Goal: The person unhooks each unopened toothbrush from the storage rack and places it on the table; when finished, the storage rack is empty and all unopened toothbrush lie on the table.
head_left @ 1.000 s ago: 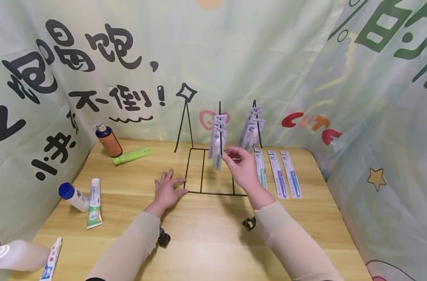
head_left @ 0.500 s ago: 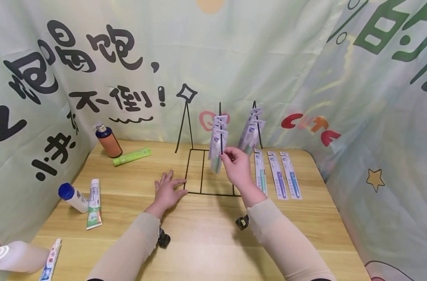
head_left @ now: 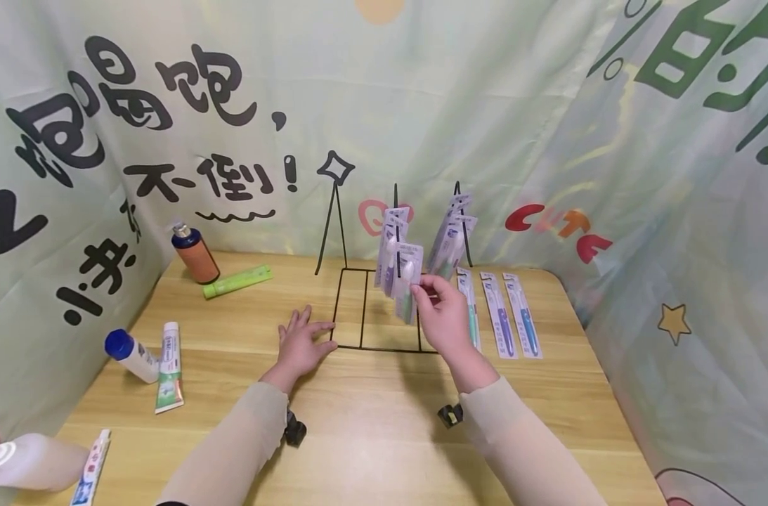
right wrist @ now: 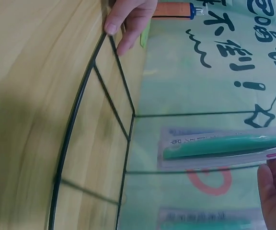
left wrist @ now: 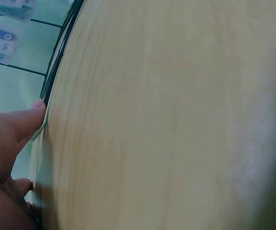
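Note:
My right hand [head_left: 445, 313] pinches the edge of a packaged toothbrush [head_left: 407, 299] with a green handle, at the front of the rack's middle hook. In the right wrist view the green toothbrush [right wrist: 224, 145] lies beside my fingertips [right wrist: 267, 184]. Whether its card touches the hook tip, I cannot tell. Behind it, several packaged toothbrushes [head_left: 384, 256] hang on that hook, and others [head_left: 450, 242] hang on the right one. With fingers spread, my left hand [head_left: 303, 344] rests at the front left corner of the black wire rack [head_left: 362, 309]; its thumb [left wrist: 35, 108] touches the frame.
Three packaged toothbrushes [head_left: 499, 314] lie right of the rack. On the left are an orange bottle [head_left: 197, 256], a green tube [head_left: 238, 281], a blue-capped bottle [head_left: 133, 357], toothpaste tubes [head_left: 170, 369] and a pump bottle [head_left: 38, 460]. A printed curtain [head_left: 485, 91] surrounds the table.
The green toothbrush has come forward and to the right, apart from those behind it, with my right hand pinching it. My left hand has stayed put.

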Available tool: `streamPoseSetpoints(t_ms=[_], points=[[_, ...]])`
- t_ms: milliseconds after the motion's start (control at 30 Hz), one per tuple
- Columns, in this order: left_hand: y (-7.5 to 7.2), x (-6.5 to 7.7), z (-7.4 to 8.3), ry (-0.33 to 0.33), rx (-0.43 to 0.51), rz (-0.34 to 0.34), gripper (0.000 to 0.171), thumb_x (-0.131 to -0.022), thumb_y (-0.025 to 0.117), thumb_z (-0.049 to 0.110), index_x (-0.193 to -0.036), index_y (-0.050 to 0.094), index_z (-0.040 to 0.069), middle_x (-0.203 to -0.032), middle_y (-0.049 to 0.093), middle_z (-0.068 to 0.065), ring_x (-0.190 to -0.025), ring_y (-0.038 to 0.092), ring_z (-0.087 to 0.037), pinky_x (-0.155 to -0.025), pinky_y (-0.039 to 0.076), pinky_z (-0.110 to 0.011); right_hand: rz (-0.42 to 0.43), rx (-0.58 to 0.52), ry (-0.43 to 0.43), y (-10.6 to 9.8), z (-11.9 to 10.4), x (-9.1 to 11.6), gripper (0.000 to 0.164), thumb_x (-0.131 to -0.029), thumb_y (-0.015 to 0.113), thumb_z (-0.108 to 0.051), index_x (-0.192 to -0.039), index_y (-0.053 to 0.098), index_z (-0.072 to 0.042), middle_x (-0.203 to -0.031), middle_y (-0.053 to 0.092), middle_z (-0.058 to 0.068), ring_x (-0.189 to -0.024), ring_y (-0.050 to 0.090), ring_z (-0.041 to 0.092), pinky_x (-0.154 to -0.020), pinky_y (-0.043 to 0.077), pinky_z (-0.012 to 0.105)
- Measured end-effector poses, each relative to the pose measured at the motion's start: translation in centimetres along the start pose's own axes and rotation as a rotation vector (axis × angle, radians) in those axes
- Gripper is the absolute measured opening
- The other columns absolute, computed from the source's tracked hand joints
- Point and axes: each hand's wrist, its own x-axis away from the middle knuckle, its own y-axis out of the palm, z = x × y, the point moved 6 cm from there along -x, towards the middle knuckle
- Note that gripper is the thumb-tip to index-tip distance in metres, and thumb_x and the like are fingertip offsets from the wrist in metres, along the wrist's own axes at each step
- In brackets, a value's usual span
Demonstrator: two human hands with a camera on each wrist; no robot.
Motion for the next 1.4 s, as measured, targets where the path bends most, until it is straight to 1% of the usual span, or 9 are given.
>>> streamPoseSetpoints(t_ms=[233, 367, 467, 567, 700, 800, 967, 1200, 1400], points=[[-0.1, 0.2, 0.2, 0.011, -0.018, 0.016, 0.044, -0.095, 0.081, 0.029, -0.135, 0.073, 0.013, -0.173, 0.017, -0.026, -0.159, 0.005, -0.052, -0.12, -0.008, -0.075, 0.068, -0.025, -0.143, -5.4, 1.9, 2.6, 0.011, -0.091, 0.07, 0.016, -0.1, 0.073, 0.012, -0.093, 0.073, 0.025, -0.082, 0.065, 0.005, -0.074, 0.055, 0.013], [-0.1, 0.3, 0.2, 0.007, -0.02, 0.013, 0.044, -0.095, 0.081, 0.029, -0.135, 0.073, 0.013, -0.173, 0.017, -0.025, -0.159, 0.005, -0.051, -0.12, -0.008, -0.075, 0.148, -0.011, -0.174, -10.3, 4.2, 4.3, 0.012, -0.088, 0.067, 0.023, -0.098, 0.07, 0.017, -0.089, 0.075, 0.006, -0.08, 0.063, -0.004, -0.075, 0.052, 0.009], [-0.2, 0.6, 0.2, 0.0, -0.024, 0.007, 0.045, -0.096, 0.08, 0.029, -0.136, 0.072, 0.013, -0.173, 0.016, -0.025, -0.159, 0.005, -0.051, -0.12, -0.008, -0.075, 0.221, 0.061, -0.05, -14.2, 6.3, 4.6, 0.012, -0.091, 0.065, 0.018, -0.102, 0.07, 0.018, -0.087, 0.074, -0.005, -0.075, 0.062, -0.005, -0.07, 0.051, 0.009], [-0.5, 0.8, -0.1, -0.006, -0.027, 0.008, 0.045, -0.095, 0.08, 0.03, -0.137, 0.072, 0.013, -0.173, 0.016, -0.025, -0.159, 0.004, -0.052, -0.12, -0.009, -0.075, 0.244, 0.176, 0.189, -17.9, 9.9, 3.4, 0.018, -0.098, 0.066, 0.003, -0.112, 0.074, 0.012, -0.084, 0.07, -0.011, -0.073, 0.058, -0.003, -0.066, 0.049, 0.009], [-0.5, 0.7, -0.2, 0.001, -0.02, 0.012, 0.045, -0.095, 0.08, 0.029, -0.136, 0.072, 0.012, -0.173, 0.016, -0.027, -0.158, 0.004, -0.053, -0.119, -0.009, -0.076, 0.22, 0.336, 0.473, -22.2, 15.9, 1.4, 0.034, -0.103, 0.066, -0.019, -0.129, 0.073, 0.002, -0.094, 0.069, -0.006, -0.082, 0.056, 0.002, -0.07, 0.047, 0.013], [-0.3, 0.5, 0.0, 0.007, -0.013, 0.004, 0.045, -0.096, 0.079, 0.03, -0.137, 0.071, 0.012, -0.173, 0.016, -0.026, -0.158, 0.004, -0.053, -0.12, -0.01, -0.075, 0.191, 0.424, 0.579, -24.3, 19.1, 0.1, 0.04, -0.105, 0.063, -0.026, -0.135, 0.07, 0.001, -0.113, 0.07, 0.01, -0.09, 0.057, 0.01, -0.072, 0.046, 0.017], [-0.1, 0.2, 0.1, 0.0, -0.019, -0.008, 0.046, -0.097, 0.079, 0.033, -0.138, 0.071, 0.014, -0.174, 0.014, -0.024, -0.159, 0.003, -0.05, -0.121, -0.011, -0.072, 0.088, 0.503, 0.652, -25.2, 21.5, -1.6, 0.044, -0.108, 0.056, -0.023, -0.138, 0.065, 0.007, -0.13, 0.065, 0.027, -0.105, 0.06, 0.028, -0.077, 0.047, 0.03], [-0.1, 0.0, 0.3, 0.007, -0.022, -0.005, 0.046, -0.096, 0.079, 0.031, -0.138, 0.071, 0.013, -0.173, 0.015, -0.026, -0.159, 0.003, -0.051, -0.121, -0.009, -0.074, 0.012, 0.519, 0.736, -24.2, 23.7, -2.9, 0.046, -0.106, 0.049, -0.016, -0.144, 0.058, 0.009, -0.141, 0.057, 0.032, -0.123, 0.054, 0.042, -0.098, 0.049, 0.054], [-0.2, 0.1, 0.4, 0.001, -0.029, 0.009, 0.044, -0.096, 0.08, 0.03, -0.137, 0.072, 0.015, -0.173, 0.017, -0.025, -0.159, 0.005, -0.051, -0.121, -0.008, -0.074, -0.032, 0.523, 0.807, -23.0, 25.1, -3.1, 0.051, -0.097, 0.049, -0.004, -0.146, 0.053, 0.011, -0.144, 0.05, 0.034, -0.127, 0.049, 0.048, -0.107, 0.043, 0.061]])
